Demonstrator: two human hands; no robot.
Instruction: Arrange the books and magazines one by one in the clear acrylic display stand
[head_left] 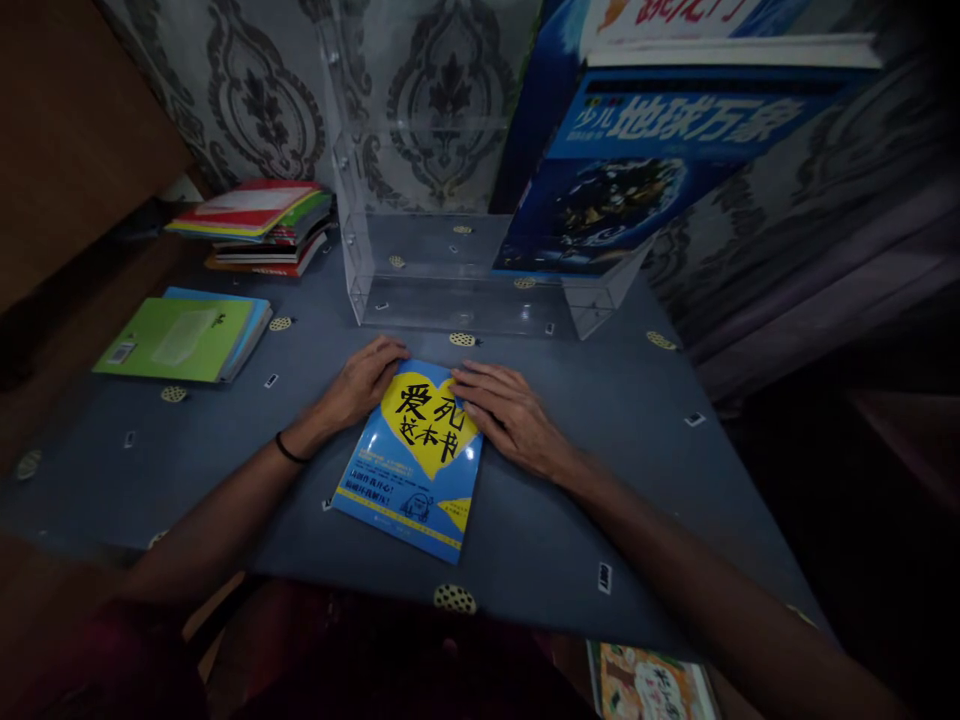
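Note:
A blue book with a yellow heart on its cover lies flat on the grey table in front of me. My left hand rests on the book's upper left corner, fingers curled over its edge. My right hand lies flat on the upper right part of the cover, fingers spread. A thin black band circles my left wrist.
A clear acrylic rack stands behind the book, with a large blue book leaning in its right side. A green book and a colourful stack of books lie at the left. Another book shows below the table's front edge.

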